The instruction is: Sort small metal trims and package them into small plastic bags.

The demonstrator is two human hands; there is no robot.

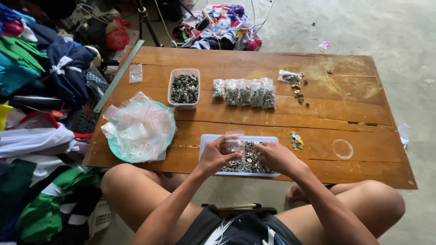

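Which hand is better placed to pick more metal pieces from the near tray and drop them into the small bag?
Probably the right hand: it rests on the metal pieces in the near tray, fingers free. The left hand is occupied pinching the small clear bag above the tray.

Soft, even daylight covers my wooden table point(281, 113), brightest on the concrete floor point(390, 31) at upper right. Shadows are faint. The view is sharp in the centre, with wide-angle bending and darker fabric piles point(36, 81) at left.
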